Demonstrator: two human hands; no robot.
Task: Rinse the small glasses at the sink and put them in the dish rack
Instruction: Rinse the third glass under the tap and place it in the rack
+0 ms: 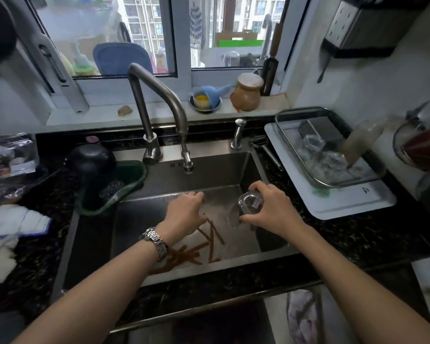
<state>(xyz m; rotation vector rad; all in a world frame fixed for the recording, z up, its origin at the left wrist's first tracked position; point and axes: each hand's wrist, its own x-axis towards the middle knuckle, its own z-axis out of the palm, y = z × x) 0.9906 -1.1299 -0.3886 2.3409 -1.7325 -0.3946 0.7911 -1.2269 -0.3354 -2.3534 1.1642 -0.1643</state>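
Right now the right hand (271,209) holds one small glass (250,203) over the right side of the sink (214,175), thumb below and fingers curled over the top, pinching it by its sides. The glass is tipped on its side with its base toward the camera, probably so water runs out into the basin rather than onto the counter. The left hand (186,209) hovers low in the sink with fingers loosely bent and close together; whether it grips anything cannot be told. One faucet (159,95) stands behind, showing no visible stream. On the right counter sits one dish rack (283,120), already carrying about three clear glasses (333,161), their outlines blurred, so the count is uncertain.
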